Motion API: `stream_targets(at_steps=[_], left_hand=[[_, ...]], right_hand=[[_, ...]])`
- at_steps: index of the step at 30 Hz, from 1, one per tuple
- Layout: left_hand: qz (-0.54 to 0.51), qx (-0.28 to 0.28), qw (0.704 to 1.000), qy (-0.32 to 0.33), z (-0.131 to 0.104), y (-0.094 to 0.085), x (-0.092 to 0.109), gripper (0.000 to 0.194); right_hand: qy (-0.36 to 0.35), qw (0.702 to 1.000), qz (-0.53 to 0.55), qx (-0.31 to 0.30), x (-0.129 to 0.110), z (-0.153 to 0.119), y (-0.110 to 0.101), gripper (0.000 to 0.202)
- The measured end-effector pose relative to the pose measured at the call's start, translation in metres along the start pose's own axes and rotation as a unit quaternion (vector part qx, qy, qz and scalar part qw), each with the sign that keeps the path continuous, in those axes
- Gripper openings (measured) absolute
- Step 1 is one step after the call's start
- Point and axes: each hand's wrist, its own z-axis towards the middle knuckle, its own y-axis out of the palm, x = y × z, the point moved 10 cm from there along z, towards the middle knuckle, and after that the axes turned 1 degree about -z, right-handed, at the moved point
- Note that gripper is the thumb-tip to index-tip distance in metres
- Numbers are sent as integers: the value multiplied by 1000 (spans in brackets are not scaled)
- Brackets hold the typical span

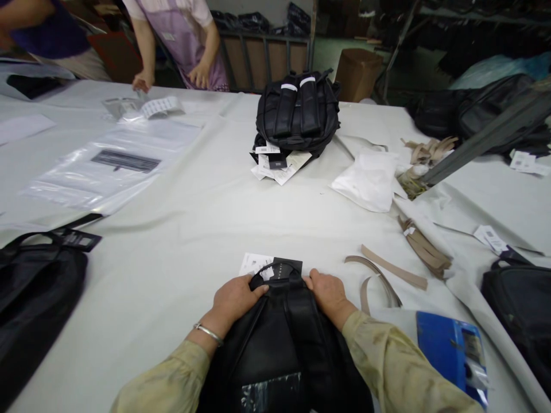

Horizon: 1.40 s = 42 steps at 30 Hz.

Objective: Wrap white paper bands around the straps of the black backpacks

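Note:
A black backpack [275,332] lies at the bottom centre, its top pointing away from me. My left hand [236,297] grips its upper left corner, thumb on top. At the upper right corner my right hand [328,291] is closed on the edge, its fingers partly hidden. Between the hands are the looped top handle [278,265] and a dark hang tag [289,267]. White paper tags [255,263] stick out beyond the handle. A shiny dark patch [271,394] shows low on the bag.
Stacked black backpacks [297,115] with tags stand at the far middle. Clear plastic bags [86,178] lie left, near another black bag [38,292]. Tan strips [394,267], a white packet [365,180] and a blue object [450,350] lie right. Co-workers [181,34] stand across the table.

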Motion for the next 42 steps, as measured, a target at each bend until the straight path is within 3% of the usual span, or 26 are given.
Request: stream_targets(at_steps=[3,6,8,10,13,15,17,19,20,21,23,26,29,32,34,36,38,39,40,42], left_hand=[[5,14,1000,-20,-4,1,0,63],[3,17,1000,-22,-3,2,2,61],[-2,28,999,-23,-3,-1,4,60],[-1,79,997,-13,-11,-12,8,59],[43,227,971,58,-58,-31,22,51],[94,267,943,176,-110,-12,39,51],[137,210,907,338,-170,46,54,61],[151,196,859,448,-227,100,55,57],[149,191,843,479,-247,122,53,54],[157,174,846,478,-257,142,48,53],[160,138,858,468,-265,166,41,55],[143,40,885,441,-261,176,40,70],[97,-27,903,418,-262,168,48,75],[50,-28,915,399,-271,152,61,65],[23,10,929,370,-275,132,60,49],[-8,105,948,299,-274,98,36,36],[-50,208,962,168,-270,62,-16,41],[-82,233,965,86,-267,51,-51,48],[-120,223,967,6,-264,50,-87,55],[-215,146,961,-88,-259,68,-141,67]], right_hand=[[-22,999,-24,39,-3,-11,-4,37],[-106,988,-61,98,-11,-36,-6,41],[-158,978,-80,110,-12,-55,5,55],[-171,975,-92,110,-6,-68,20,61],[-163,974,-103,115,3,-73,33,64],[-167,972,-108,122,4,-72,35,65],[-171,971,-113,123,3,-69,33,66],[-166,971,-120,120,2,-67,28,66],[-162,972,-123,118,3,-68,26,65],[-156,973,-126,117,4,-71,23,65],[-149,973,-130,119,7,-86,22,64],[-164,969,-137,124,14,-130,36,63],[-188,963,-144,127,24,-181,66,60],[-167,966,-143,133,38,-209,85,57],[-159,969,-137,128,42,-211,88,57],[-169,970,-129,116,42,-209,86,58],[-183,970,-115,108,44,-206,81,57],[-189,971,-103,108,46,-206,78,57],[-195,970,-89,112,48,-207,74,56],[-200,969,-52,136,52,-210,63,52]])
